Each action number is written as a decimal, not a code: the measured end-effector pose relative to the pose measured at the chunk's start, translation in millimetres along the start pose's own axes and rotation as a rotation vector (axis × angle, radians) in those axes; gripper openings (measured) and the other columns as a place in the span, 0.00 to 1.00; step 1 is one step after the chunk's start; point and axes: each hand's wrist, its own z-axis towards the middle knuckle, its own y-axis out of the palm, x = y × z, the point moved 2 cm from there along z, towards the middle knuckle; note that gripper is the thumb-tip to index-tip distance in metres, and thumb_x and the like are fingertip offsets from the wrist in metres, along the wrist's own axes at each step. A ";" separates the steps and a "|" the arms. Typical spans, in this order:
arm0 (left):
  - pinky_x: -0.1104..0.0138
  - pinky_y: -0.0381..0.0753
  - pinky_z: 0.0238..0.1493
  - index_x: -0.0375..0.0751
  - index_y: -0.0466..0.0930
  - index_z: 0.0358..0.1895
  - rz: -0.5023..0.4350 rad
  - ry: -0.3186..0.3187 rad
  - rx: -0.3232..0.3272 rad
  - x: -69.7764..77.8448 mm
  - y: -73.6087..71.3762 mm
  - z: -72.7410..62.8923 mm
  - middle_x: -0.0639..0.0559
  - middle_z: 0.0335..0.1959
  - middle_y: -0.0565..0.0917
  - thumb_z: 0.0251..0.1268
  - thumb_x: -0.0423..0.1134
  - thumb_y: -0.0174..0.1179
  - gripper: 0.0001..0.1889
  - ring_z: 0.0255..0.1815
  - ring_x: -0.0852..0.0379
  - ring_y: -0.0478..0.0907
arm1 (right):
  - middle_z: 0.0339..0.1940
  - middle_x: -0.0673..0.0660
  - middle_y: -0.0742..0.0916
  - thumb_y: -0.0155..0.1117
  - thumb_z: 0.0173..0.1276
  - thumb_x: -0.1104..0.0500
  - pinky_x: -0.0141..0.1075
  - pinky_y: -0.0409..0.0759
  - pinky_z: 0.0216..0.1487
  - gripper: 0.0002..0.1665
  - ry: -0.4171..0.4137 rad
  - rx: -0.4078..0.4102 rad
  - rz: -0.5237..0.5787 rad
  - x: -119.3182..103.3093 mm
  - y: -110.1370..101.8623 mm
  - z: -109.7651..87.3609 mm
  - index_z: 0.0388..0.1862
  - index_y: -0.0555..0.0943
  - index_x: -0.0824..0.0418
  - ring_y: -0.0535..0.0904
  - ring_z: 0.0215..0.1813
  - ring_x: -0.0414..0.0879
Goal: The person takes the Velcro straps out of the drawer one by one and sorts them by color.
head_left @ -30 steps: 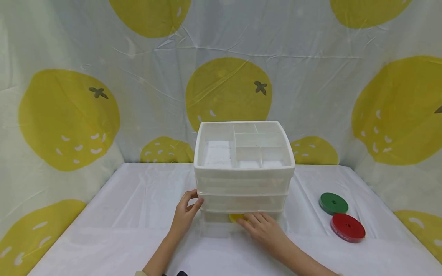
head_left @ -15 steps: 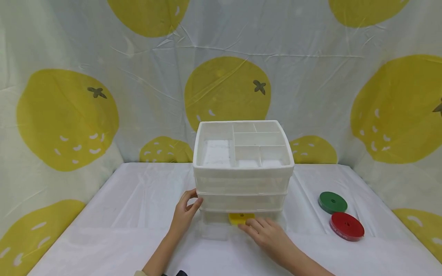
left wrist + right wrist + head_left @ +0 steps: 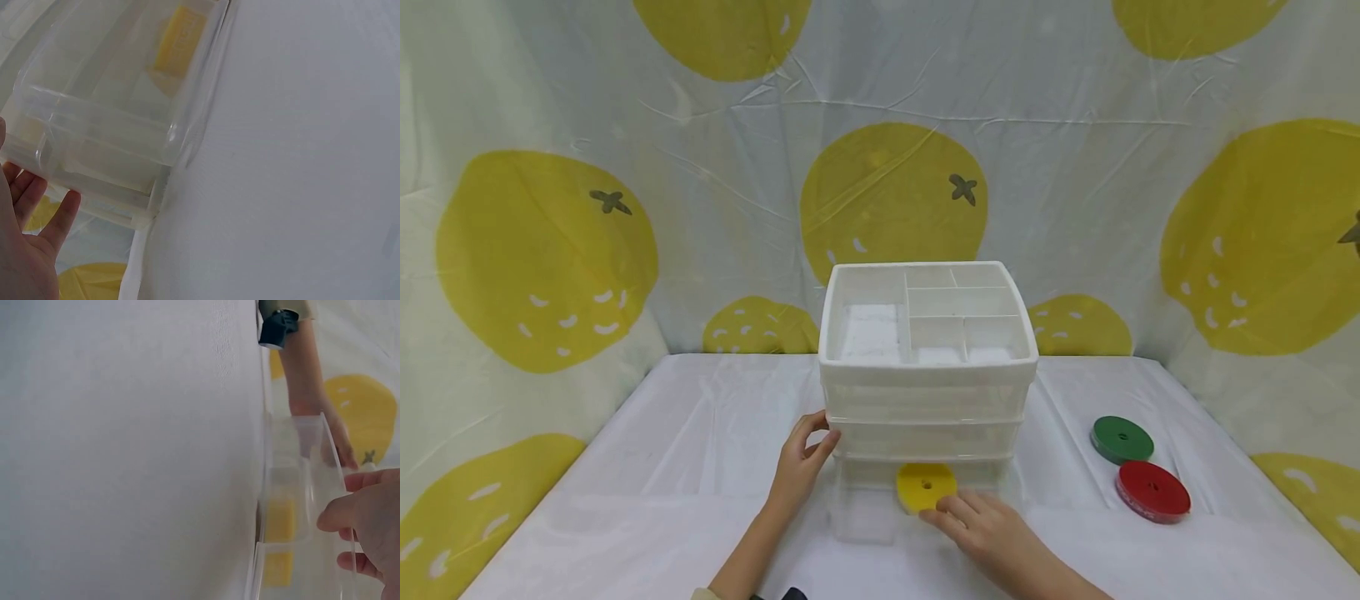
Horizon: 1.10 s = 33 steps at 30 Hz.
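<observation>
A white plastic drawer unit (image 3: pixel 928 396) stands mid-table, its top divided into compartments. The clear bottom drawer (image 3: pixel 862 521) is pulled partway out. Inside it lies a yellow disc-shaped roll (image 3: pixel 927 486) with a small centre hole, seen through the clear plastic in the left wrist view as a yellow shape (image 3: pixel 179 47). My right hand (image 3: pixel 988 529) grips the drawer's front edge, with thumb and fingers on opposite sides of the panel in the right wrist view. My left hand (image 3: pixel 797 468) rests against the unit's left side, fingers mostly straight.
To the right on the white-covered table (image 3: pixel 737 417) lie a green roll (image 3: pixel 1122 440) and a red roll (image 3: pixel 1153 492), close together. A curtain with yellow fruit prints (image 3: pixel 895 200) hangs behind and at both sides.
My right hand has drawn the bottom drawer toward me, and the yellow roll in it has come out from under the upper drawers into fuller view. The left hand stays in place.
</observation>
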 end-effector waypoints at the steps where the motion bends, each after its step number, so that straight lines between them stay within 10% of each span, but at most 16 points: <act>1: 0.71 0.78 0.48 0.41 0.74 0.53 0.000 0.000 0.001 0.0 0.1 -0.1 0.51 0.44 0.76 0.62 0.37 0.56 0.16 0.47 0.69 0.70 | 0.39 0.43 0.82 0.74 0.43 0.61 0.27 0.80 0.40 0.28 -0.006 0.000 0.009 -0.7 -0.7 -0.8 0.47 0.79 0.50 0.77 0.37 0.35; 13: 0.69 0.78 0.49 0.39 0.74 0.53 0.006 -0.021 0.001 7.1 -0.2 -0.8 0.49 0.45 0.76 0.63 0.37 0.56 0.16 0.47 0.70 0.69 | 0.42 0.43 0.82 0.60 0.58 0.39 0.22 0.78 0.40 0.28 0.032 -0.121 0.216 -8.9 -9.3 -7.6 0.54 0.74 0.50 0.73 0.36 0.32; 33: 0.70 0.78 0.49 0.42 0.73 0.54 -0.003 -0.018 -0.001 1.1 0.2 -0.8 0.53 0.45 0.76 0.62 0.38 0.57 0.17 0.48 0.68 0.70 | 0.38 0.42 0.80 0.52 0.62 0.36 0.16 0.73 0.39 0.26 0.066 -0.167 0.262 -18.2 -16.8 -14.8 0.52 0.74 0.49 0.71 0.35 0.30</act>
